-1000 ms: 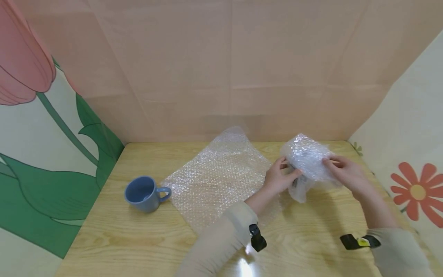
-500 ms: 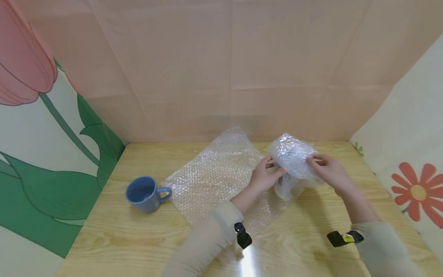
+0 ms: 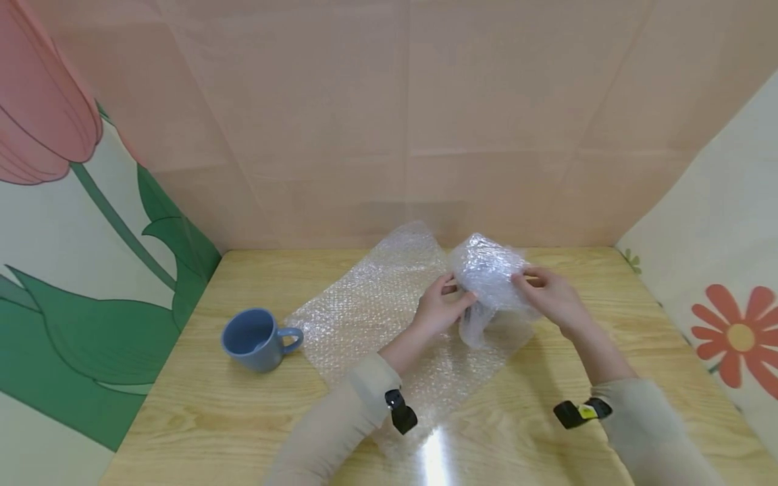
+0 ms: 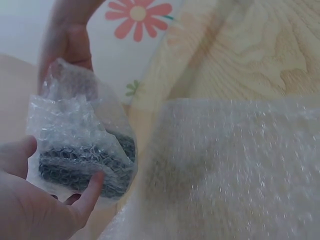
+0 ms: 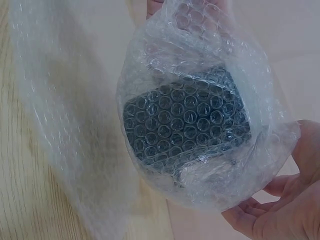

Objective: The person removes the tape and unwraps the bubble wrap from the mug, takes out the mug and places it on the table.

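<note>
A bundle of bubble wrap (image 3: 486, 270) is held up between both hands, over the right part of a flat bubble wrap sheet (image 3: 365, 304). Through its layers shows a dark blue-grey object (image 5: 185, 120) with a rounded outline; its kind is blurred by the bubbles. My left hand (image 3: 437, 307) grips the bundle's left side, thumb and fingers around its lower edge. On the opposite side my right hand (image 3: 553, 297) pinches the wrap between thumb and fingers. A loose flap of film (image 3: 477, 327) hangs below the bundle.
A blue mug (image 3: 255, 341) stands upright on the wooden table (image 3: 243, 418) at the left, its handle close to the sheet's left corner. A peach backdrop (image 3: 316, 135) rises behind the table, and a flower-printed panel (image 3: 738, 337) borders the right side.
Both hands have carried the bundle leftward, from the right of the sheet to over its right part. The mug and the flat sheet stay where they were.
</note>
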A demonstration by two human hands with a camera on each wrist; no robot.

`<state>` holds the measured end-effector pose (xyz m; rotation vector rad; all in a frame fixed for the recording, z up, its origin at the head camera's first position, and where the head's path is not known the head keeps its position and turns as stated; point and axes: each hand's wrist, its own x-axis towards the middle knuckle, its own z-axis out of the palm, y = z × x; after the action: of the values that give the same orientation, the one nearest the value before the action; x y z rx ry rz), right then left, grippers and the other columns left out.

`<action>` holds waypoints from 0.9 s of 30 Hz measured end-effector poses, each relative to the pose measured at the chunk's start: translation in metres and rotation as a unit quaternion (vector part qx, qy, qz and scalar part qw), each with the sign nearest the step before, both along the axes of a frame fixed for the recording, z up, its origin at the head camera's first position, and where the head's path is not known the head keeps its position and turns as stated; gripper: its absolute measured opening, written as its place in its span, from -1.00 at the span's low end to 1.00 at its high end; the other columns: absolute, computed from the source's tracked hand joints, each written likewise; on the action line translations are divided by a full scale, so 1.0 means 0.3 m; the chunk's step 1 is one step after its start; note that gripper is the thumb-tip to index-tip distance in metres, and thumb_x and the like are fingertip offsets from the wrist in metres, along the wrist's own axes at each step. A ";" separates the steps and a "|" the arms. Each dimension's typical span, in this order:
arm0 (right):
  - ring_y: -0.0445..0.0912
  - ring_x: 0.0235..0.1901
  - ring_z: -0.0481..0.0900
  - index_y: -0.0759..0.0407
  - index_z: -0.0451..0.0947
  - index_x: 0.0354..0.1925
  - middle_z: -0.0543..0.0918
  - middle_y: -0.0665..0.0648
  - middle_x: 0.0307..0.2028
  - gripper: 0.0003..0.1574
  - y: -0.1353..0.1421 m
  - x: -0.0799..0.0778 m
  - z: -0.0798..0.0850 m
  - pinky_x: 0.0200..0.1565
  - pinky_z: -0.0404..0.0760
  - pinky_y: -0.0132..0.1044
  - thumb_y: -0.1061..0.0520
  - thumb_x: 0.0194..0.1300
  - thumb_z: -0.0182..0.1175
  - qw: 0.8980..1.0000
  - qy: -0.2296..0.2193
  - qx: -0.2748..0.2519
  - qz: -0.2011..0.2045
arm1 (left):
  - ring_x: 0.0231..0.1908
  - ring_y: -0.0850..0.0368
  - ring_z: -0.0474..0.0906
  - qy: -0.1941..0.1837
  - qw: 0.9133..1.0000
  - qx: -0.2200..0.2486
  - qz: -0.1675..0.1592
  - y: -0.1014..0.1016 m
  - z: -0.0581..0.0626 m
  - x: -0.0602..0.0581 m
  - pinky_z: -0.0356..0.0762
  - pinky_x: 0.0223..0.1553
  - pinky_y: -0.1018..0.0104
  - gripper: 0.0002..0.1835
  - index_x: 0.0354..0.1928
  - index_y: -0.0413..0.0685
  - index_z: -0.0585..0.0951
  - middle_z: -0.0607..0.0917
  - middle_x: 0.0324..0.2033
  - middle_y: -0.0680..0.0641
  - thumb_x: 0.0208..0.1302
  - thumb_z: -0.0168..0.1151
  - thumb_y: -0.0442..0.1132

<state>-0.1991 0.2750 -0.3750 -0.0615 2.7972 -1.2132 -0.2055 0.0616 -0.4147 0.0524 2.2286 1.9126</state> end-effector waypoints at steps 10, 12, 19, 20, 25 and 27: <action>0.30 0.00 0.48 0.31 0.30 0.20 0.45 0.50 0.06 -0.25 -0.083 -0.015 -0.010 -0.11 0.56 0.04 -0.23 0.32 -0.04 1.000 0.027 -0.010 0.009 | -0.09 -0.01 0.57 0.007 1.000 0.013 -0.015 -0.104 -0.004 -0.002 0.62 -0.17 0.17 -0.28 0.32 0.02 0.26 0.50 0.11 -0.17 0.13 0.29 -0.04; 0.29 -0.02 0.49 0.32 0.31 0.19 0.47 0.50 0.04 -0.26 -0.102 -0.017 -0.012 -0.13 0.58 0.01 -0.22 0.32 -0.03 0.999 0.030 -0.009 0.009 | -0.07 -0.03 0.56 0.000 1.000 0.015 -0.016 -0.123 -0.006 -0.005 0.61 -0.15 0.14 -0.29 0.32 0.05 0.26 0.48 0.13 -0.16 0.13 0.28 -0.05; 0.26 -0.02 0.51 0.33 0.34 0.16 0.49 0.48 0.03 -0.33 -0.158 -0.024 -0.018 -0.13 0.58 -0.04 -0.15 0.32 0.00 0.999 0.025 -0.025 0.019 | -0.03 -0.06 0.55 -0.021 0.999 0.023 -0.017 -0.187 -0.009 -0.008 0.60 -0.13 0.13 -0.28 0.34 0.05 0.24 0.47 0.15 -0.17 0.14 0.27 -0.05; 0.26 -0.03 0.51 0.33 0.35 0.16 0.50 0.48 0.02 -0.33 -0.165 -0.025 -0.019 -0.13 0.58 -0.05 -0.15 0.32 0.01 0.999 0.025 -0.028 0.020 | -0.03 -0.06 0.55 -0.024 0.999 0.025 -0.017 -0.195 -0.009 -0.009 0.60 -0.14 0.13 -0.28 0.34 0.05 0.24 0.47 0.15 -0.17 0.14 0.28 -0.06; 0.24 -0.05 0.54 0.32 0.38 0.14 0.52 0.46 0.00 -0.36 -0.202 -0.027 -0.023 -0.17 0.60 -0.08 -0.12 0.31 0.05 0.998 0.034 -0.038 0.025 | -0.04 -0.09 0.55 -0.031 0.999 0.038 -0.013 -0.237 -0.009 -0.007 0.62 -0.19 0.19 -0.28 0.33 0.03 0.24 0.46 0.15 -0.19 0.14 0.28 -0.10; 0.23 -0.07 0.55 0.32 0.38 0.13 0.53 0.46 -0.01 -0.37 -0.215 -0.029 -0.027 -0.18 0.60 -0.10 -0.11 0.30 0.06 0.998 0.038 -0.041 0.028 | -0.05 -0.12 0.55 -0.032 0.999 0.043 -0.011 -0.253 -0.010 -0.004 0.62 -0.19 0.18 -0.28 0.34 0.00 0.22 0.44 0.16 -0.21 0.15 0.27 -0.12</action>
<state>-0.2077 0.2103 -0.3832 -0.1941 2.7866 -1.3394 -0.2067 -0.0142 -0.4177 0.0284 2.0967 1.9685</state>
